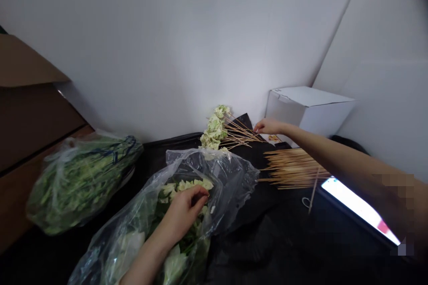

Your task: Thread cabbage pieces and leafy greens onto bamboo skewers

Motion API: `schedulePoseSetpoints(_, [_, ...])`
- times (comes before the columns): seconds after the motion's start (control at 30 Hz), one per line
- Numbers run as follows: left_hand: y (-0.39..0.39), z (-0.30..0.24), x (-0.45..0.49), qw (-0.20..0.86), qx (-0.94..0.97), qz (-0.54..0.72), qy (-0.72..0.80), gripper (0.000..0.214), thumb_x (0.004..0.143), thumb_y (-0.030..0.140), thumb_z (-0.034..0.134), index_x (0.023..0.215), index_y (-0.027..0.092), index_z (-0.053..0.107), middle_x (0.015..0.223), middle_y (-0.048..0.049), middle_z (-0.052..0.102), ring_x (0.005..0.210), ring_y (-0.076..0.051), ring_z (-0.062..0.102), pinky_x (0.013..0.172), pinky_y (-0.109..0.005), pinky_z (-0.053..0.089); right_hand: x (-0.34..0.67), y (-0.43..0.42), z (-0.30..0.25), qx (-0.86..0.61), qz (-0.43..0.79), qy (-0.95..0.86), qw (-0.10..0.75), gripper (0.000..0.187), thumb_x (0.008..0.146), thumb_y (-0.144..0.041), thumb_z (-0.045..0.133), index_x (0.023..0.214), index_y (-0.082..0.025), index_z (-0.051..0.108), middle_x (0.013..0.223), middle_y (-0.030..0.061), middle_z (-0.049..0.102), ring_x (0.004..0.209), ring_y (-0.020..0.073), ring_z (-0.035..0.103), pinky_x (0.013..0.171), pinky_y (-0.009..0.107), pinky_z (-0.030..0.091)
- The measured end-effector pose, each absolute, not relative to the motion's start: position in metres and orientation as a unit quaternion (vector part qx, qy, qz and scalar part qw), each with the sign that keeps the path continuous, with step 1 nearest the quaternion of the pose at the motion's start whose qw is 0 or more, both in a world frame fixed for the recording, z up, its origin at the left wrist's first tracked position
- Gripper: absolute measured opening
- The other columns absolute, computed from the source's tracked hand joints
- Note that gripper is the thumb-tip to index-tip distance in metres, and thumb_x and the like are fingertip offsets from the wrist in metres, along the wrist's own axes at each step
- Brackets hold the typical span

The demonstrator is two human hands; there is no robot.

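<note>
My left hand [187, 207] is curling over leaves [169, 190] in the clear bag [230, 187] | my right hand [270, 126] is reaching leaf-loaded skewers [241, 134] | I'm not telling either grip: fingertips unclear

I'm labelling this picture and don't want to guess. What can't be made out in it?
All in the head view:
Left hand: whether it pinches anything; its own curl hides that.
Right hand: whether it grips skewers; too small.
Lit screen: its content, washed out by glare.
Clear bag: its near end, cut off by the bottom edge.
Cardboard box: cut off by the left edge.
</note>
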State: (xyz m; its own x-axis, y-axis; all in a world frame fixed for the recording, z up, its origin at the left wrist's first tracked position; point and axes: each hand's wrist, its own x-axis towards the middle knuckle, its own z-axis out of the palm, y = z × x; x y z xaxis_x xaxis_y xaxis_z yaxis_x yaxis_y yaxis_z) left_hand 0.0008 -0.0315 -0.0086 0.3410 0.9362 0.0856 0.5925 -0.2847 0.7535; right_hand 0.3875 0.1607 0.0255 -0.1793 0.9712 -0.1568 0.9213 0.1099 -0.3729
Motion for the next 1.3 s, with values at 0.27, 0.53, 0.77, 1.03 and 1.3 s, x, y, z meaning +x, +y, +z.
schedulePoseSetpoints(0.27, [-0.042,0.010,0.006,0.275,0.776,0.329,0.462,0.021,0.088,0.037,0.060,0.094,0.025,0.076,0.089,-0.0049,0.076,0.082,-0.023,0.067,0.075,-0.028,0.046,0.389,0.075,-0.012,-0.513,0.226,-0.828,0.017,0.016,0.076,-0.026,0.065,0.087,-0.023,0.076,0.081,-0.0004,0.074,0.076,0.0172,0.066,0.069,0.026,0.048])
schedulePoseSetpoints(0.53, [-0.069,0.064,-0.004,0.460,0.590,0.503,0.432,0.045,0.086,0.058,0.057,0.091,0.017,0.075,0.086,-0.0106,0.075,0.074,-0.023,0.068,0.068,-0.031,0.052,0.377,0.055,-0.046,-0.464,0.151,-0.873,0.020,0.018,0.077,-0.018,0.052,0.067,-0.020,0.067,0.073,0.0070,0.068,0.069,0.0216,0.060,0.067,0.033,0.043])
schedulePoseSetpoints(0.77, [-0.075,0.095,-0.027,0.398,0.638,0.426,0.503,0.025,0.076,0.041,0.073,0.086,0.019,0.077,0.082,-0.0095,0.074,0.073,-0.023,0.067,0.067,-0.030,0.051,0.396,0.065,-0.017,-0.497,0.142,-0.853,0.068,0.019,0.086,-0.031,0.048,0.074,-0.026,0.062,0.070,0.0054,0.066,0.066,0.0229,0.058,0.064,0.036,0.042])
schedulePoseSetpoints(1.03, [-0.011,0.050,-0.015,0.073,0.884,-0.026,0.461,0.036,0.073,0.015,0.067,0.108,0.020,0.073,0.103,-0.0131,0.073,0.096,-0.031,0.067,0.082,-0.037,0.048,0.387,0.066,0.013,-0.500,0.133,-0.851,0.089,0.029,0.088,-0.041,0.044,0.081,-0.025,0.067,0.079,0.0074,0.070,0.071,0.0249,0.061,0.069,0.040,0.044])
schedulePoseSetpoints(1.3, [0.004,0.018,0.007,0.042,0.861,-0.198,0.467,0.084,0.058,0.033,0.078,0.137,0.019,0.053,0.125,-0.0236,0.061,0.100,-0.040,0.064,0.076,-0.044,0.052,0.386,0.055,0.013,-0.493,0.129,-0.853,0.114,0.030,0.089,-0.043,0.045,0.082,-0.026,0.068,0.076,0.0074,0.070,0.068,0.0245,0.060,0.067,0.039,0.044])
